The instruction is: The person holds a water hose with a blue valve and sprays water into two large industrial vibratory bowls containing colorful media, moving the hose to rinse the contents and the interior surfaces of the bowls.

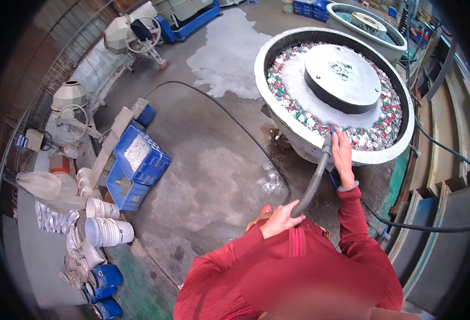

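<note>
As hands [281, 220] touch hose [315, 185], workshop floor [187, 184] glistens wet.

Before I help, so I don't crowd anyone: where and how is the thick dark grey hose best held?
The thick dark grey hose is probably best taken by its curved middle, coming from the person's left: that stretch shows bare between left grip and right grip, while the red cloth sleeve lies on the right.
</note>
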A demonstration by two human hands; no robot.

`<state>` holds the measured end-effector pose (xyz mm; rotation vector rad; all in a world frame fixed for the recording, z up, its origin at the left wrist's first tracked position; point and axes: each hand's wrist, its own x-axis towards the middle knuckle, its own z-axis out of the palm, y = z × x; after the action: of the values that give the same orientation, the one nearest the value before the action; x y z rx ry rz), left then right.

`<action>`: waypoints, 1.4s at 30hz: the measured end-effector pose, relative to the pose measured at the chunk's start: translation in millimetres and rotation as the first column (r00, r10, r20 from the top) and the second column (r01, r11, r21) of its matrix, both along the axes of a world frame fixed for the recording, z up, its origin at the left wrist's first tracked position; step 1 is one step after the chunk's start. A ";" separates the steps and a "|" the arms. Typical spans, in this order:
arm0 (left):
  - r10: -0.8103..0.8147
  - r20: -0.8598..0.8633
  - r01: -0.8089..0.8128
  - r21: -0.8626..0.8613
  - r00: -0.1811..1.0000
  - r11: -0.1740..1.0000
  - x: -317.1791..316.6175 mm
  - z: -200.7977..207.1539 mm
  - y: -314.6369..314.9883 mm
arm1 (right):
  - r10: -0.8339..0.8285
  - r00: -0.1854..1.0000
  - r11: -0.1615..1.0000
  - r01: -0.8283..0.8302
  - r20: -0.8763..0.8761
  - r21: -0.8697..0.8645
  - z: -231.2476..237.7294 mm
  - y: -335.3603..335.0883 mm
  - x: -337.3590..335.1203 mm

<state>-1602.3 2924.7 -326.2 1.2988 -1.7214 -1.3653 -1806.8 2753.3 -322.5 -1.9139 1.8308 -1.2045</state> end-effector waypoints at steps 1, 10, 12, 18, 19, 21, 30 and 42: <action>-0.001 -0.066 0.005 0.072 0.998 0.997 2.0 -0.9 -4.9 | 0.008 0.999 1.000 -0.008 0.039 0.007 5.3 -4.1 3.5; 0.013 -0.280 0.055 0.231 0.960 0.971 4.9 46.7 -42.2 | -0.071 0.977 0.992 0.089 0.203 -0.084 13.8 -46.9 36.8; -0.026 -0.325 0.088 0.178 0.945 0.980 2.9 71.3 -51.3 | -0.056 0.966 0.990 0.086 0.252 -0.107 20.5 -53.2 31.0; -0.137 -0.312 0.218 0.243 0.940 0.945 6.8 62.0 -54.9 | 0.021 0.682 0.986 0.106 0.731 -0.127 19.9 -64.7 25.9; -0.142 -0.330 0.224 0.223 0.933 0.949 8.0 62.6 -55.6 | 0.042 0.586 0.991 0.081 0.809 -0.110 13.7 -66.2 25.2; -0.149 -0.364 0.229 0.187 0.919 0.955 12.8 65.3 -57.0 | 0.167 0.411 0.984 -0.018 0.896 -0.175 5.9 -65.5 23.6; -0.236 -0.282 0.293 0.182 0.930 0.939 22.1 60.6 -62.9 | 0.343 0.186 0.924 -0.244 0.921 -0.295 -20.7 -64.8 6.8; -0.291 -0.334 0.360 0.165 0.896 0.918 8.6 60.1 -54.4 | 0.280 0.208 0.952 -0.184 0.937 -0.244 -21.3 -23.4 -30.4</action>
<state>-1593.6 2870.3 -266.1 0.8664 -1.6548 -1.8920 -1837.2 2729.9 -343.7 -0.8522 0.7241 -1.7499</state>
